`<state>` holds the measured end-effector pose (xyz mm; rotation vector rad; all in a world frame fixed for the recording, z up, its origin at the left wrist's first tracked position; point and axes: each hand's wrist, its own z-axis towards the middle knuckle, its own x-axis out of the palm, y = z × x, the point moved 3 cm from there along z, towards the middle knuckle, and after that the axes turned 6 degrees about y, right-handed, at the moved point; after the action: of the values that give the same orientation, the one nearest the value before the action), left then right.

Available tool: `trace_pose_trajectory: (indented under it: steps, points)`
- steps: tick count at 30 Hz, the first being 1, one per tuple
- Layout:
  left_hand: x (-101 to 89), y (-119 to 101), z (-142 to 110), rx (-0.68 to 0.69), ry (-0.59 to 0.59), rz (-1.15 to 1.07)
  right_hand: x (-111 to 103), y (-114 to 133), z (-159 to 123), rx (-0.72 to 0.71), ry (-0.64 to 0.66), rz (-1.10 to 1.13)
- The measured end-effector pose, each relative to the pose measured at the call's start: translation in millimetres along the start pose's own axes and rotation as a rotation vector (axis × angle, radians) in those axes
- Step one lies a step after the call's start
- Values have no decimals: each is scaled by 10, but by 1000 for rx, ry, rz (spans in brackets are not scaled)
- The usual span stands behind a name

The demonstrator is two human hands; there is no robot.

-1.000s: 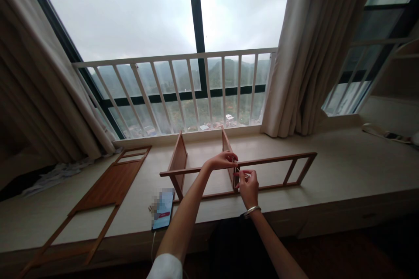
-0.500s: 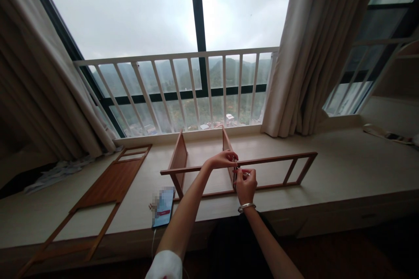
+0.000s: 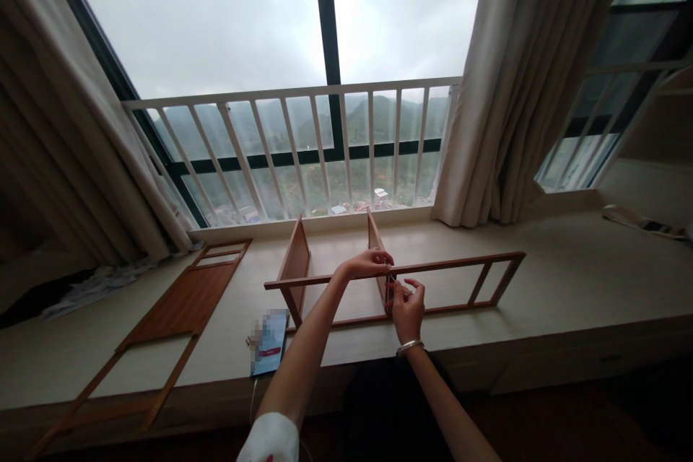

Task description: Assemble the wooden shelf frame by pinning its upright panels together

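Window ledge (image 3: 563, 267) with work in hand, lit by grey daylight through a dark-framed window (image 3: 216, 22). Reddish-brown wooden frame (image 3: 460, 262), ladder-like and slender in its rails, stands on one long side at the middle of the ledge; two smooth rectangular panels, a left panel (image 3: 295, 256) and a middle panel (image 3: 375, 238), rise behind it towards the glass. At the junction of frame and middle panel, the left hand (image 3: 371, 263) bends its fingers over the upper rail, while the right hand (image 3: 408, 303), a silvery bracelet (image 3: 410, 347) at its wrist, curls its fingers just below; whether either grip is closed on something small cannot be told. A flat frame (image 3: 173, 307) with a solid wooden centre lies at left, its near end projecting past the front edge. Only a narrow strip separates the standing frame from that edge; a broad stretch of ledge extends beyond its right end. Between the two frames lies a phone (image 3: 271, 346) with a white cable (image 3: 253, 401). Pale, faintly grained, the ledge meets a white railing (image 3: 292, 94), flanked by a left curtain (image 3: 81, 144) and a right curtain (image 3: 520, 101) in heavy folds.
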<state>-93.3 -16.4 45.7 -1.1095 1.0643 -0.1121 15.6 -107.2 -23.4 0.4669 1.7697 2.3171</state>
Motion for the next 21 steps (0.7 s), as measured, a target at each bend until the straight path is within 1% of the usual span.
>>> trace_pose_trajectory:
  steps: [4, 7, 11, 13, 16, 18, 21]
  points:
    - [-1, -18, -4, -16, -19, -5, -13, -125, 41, 94, 90, 25]
    - [5, -23, -6, -24, -17, -17, -20, -219, 75, 171, 181, 56]
    - [6, -18, -6, -10, -17, -5, -52, -229, 100, 273, 314, 108]
    - [4, -9, -5, -14, -22, 8, -80, -178, 106, 298, 333, 143]
    - [9, 1, -2, -21, -11, 13, -93, -95, 105, 320, 327, 211]
    - [13, 0, -1, -19, -4, 10, -68, -70, 94, 352, 316, 275]
    - [18, -2, 1, -19, -4, 17, -1, -85, 64, 439, 302, 410]
